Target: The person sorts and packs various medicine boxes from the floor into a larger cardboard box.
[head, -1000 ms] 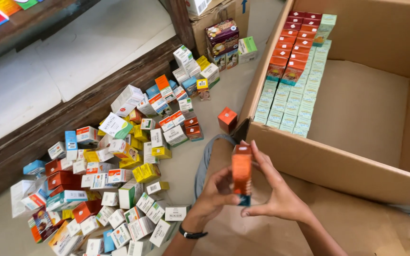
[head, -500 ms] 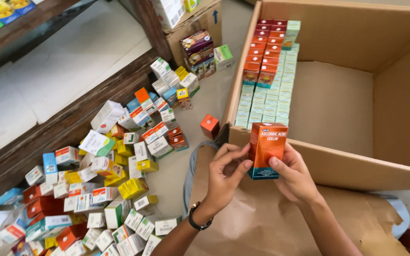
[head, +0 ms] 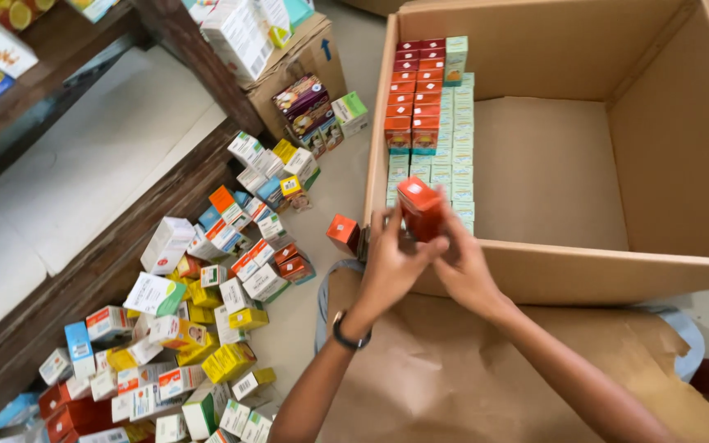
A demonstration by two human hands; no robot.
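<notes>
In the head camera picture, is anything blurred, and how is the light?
Head view: soft, even light without glare; the orange box and both hands, left hand and right hand, are slightly motion-blurred, while the large carton and the scattered boxes look sharper.

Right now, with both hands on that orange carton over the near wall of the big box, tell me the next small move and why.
Probably carry the orange carton forward and set it upright at the near end of the orange rows. Both the left hand and right hand hold it just above the near wall of the cardboard box, and matching cartons stand in rows on the pale green packs there.
</notes>
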